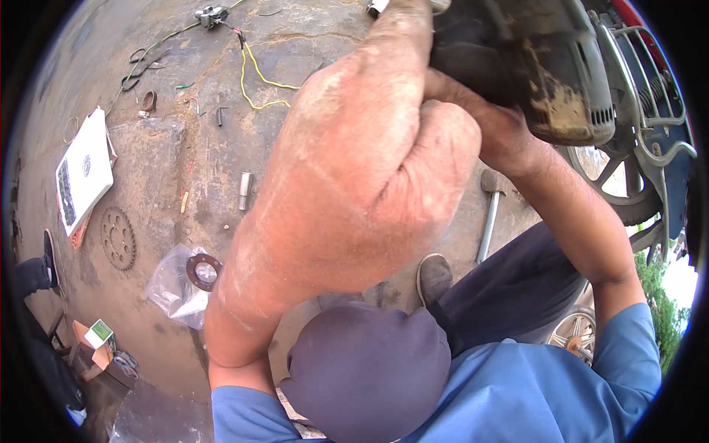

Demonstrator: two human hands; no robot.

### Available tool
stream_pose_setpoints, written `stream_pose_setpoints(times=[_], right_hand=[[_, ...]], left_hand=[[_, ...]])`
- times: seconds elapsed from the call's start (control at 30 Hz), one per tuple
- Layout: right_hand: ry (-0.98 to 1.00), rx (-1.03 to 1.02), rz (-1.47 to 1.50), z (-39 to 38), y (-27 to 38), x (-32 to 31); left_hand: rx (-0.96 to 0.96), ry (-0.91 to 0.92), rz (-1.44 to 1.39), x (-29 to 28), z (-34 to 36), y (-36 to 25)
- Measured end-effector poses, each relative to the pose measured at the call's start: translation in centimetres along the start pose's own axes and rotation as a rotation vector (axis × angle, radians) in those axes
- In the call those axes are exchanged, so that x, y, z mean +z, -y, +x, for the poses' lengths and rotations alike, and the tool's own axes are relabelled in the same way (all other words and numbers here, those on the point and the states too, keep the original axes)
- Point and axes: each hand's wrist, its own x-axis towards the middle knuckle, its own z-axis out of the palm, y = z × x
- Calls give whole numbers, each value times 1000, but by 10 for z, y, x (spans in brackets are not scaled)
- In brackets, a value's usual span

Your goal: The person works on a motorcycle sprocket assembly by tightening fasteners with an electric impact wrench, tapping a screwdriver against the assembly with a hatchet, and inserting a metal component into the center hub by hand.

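Note:
My left hand (354,162) looms large in the middle, raised close in front of me. Its fingers curl in toward the palm, and one stretches up toward the top edge. A small pale metal piece (377,7) shows beside that fingertip; what the hand grips is hidden. Behind it, my right hand (480,111) reaches in from the right beneath a dark, mud-caked motorcycle part (557,88). The fingers of my right hand are covered by my left, so their hold does not show.
A hammer (488,221) lies right of my shoe (434,279). Leftward on the floor are a metal socket (245,190), a toothed sprocket (118,238), a dark ring (203,271) on a plastic bag (173,284), a white box (92,162) and yellow wires (251,81). Another person's leg (33,277) stands far left.

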Motion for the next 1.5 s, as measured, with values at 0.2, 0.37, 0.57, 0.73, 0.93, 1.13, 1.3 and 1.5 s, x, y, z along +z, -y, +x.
stream_pose_setpoints(times=[0.2, 0.37, 0.57, 0.73, 0.93, 1.13, 1.3, 1.5], right_hand=[[-146, -99, 74, -38, 6, -34], [-372, 143, 79, -94, 7, -52], [-228, 292, 57, -125, -6, -6], [-73, 577, -6, -134, -7, 1], [43, 625, -650, -139, 0, -4], [24, 337, -547, -122, -4, 7], [228, 119, -808, -125, -18, 7], [486, 114, -600, -147, -62, 20]], left_hand=[[98, -399, 383, -127, -21, -19], [-742, -644, 876, -159, -157, 59], [-1049, -442, 1149, -134, -257, 154], [-886, -415, 1161, -132, -248, 155], [-949, -547, 1265, -101, -256, 148], [-850, -382, 1339, -117, -256, 172], [-947, -577, 887, -130, -241, 144], [-751, -401, -294, -67, -220, 116]])
